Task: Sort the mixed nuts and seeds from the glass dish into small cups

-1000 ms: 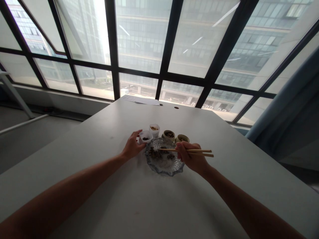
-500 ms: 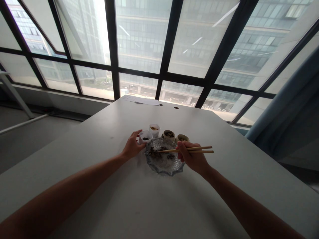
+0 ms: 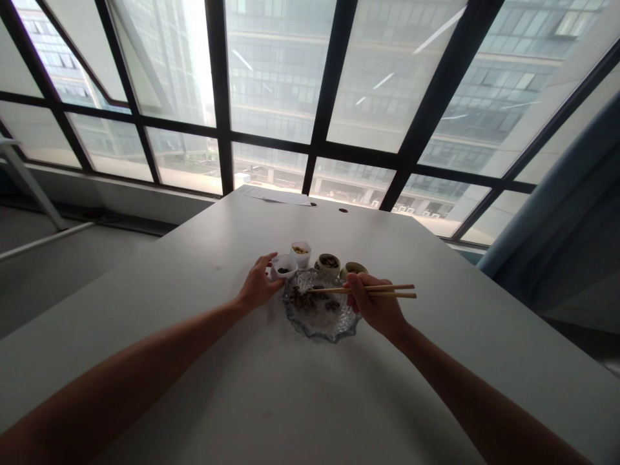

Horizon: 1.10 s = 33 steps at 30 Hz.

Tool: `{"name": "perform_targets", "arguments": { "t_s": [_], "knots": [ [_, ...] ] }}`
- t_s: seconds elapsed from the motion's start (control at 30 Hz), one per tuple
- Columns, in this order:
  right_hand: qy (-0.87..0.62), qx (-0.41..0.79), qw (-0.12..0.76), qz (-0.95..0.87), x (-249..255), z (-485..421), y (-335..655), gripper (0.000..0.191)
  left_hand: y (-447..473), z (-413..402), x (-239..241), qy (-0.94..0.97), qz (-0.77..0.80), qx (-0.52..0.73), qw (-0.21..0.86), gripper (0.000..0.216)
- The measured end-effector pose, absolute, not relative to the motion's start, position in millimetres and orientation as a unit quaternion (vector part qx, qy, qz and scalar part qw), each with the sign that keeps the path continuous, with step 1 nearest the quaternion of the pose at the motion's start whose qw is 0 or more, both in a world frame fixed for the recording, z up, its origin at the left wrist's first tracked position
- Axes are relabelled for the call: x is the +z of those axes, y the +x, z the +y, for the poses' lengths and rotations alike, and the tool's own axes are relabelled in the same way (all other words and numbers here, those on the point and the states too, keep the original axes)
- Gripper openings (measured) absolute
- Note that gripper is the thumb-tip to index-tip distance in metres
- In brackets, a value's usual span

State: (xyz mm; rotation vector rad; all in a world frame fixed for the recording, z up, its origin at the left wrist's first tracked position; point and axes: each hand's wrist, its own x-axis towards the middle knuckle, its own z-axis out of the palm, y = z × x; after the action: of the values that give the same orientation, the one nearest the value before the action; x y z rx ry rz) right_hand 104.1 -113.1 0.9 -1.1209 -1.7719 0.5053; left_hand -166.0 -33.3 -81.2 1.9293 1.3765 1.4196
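My left hand (image 3: 259, 284) is closed around the near left side of a small white cup (image 3: 283, 265) with dark bits in it. In my right hand (image 3: 372, 302) is a pair of wooden chopsticks (image 3: 392, 290), their tips over the left part of a scalloped clear glass plate (image 3: 334, 332). Dark, dried-looking pieces (image 3: 303, 299) lie on the plate, too small to name. Behind it stand another white cup (image 3: 301, 257) with yellowish-brown pieces, a pale round cup (image 3: 327, 263) with dark pieces, and a similar cup (image 3: 354, 268) partly hidden by my right hand.
The white table (image 3: 242, 387) reaches toward large dark-framed windows. Sheets of paper (image 3: 274, 195) lie at its far edge, beside two dark round holes. A blue curtain (image 3: 552, 213) hangs on the right, and a white metal frame (image 3: 33, 187) stands at the left.
The chopstick tips have shifted slightly and lifted a little over the plate's left side. My left hand stays at the white cup.
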Motion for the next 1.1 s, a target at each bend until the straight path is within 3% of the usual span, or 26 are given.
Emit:
{"name": "perform_targets", "arguments": {
  "t_s": [0.27, 0.67, 0.87, 1.1],
  "knots": [
    [-0.436, 0.188, 0.421, -0.773, 6, -117, 100, 0.05, -165, -33, -82, 0.683, 0.488, 0.511, 0.186, 0.067],
    [-0.514, 0.229, 0.469, -0.681, 4, -113, 93, 0.057, -166, -32, -83, 0.681, 0.488, 0.508, 0.198, 0.068],
    [-0.489, 0.21, 0.462, -0.709, 5, -115, 94, 0.053, -165, -32, -82, 0.68, 0.492, 0.506, 0.199, 0.068],
    [-0.421, 0.191, 0.54, -0.703, 9, -120, 84, 0.047, -165, -32, -83, 0.68, 0.493, 0.505, 0.201, 0.068]
  ]
}}
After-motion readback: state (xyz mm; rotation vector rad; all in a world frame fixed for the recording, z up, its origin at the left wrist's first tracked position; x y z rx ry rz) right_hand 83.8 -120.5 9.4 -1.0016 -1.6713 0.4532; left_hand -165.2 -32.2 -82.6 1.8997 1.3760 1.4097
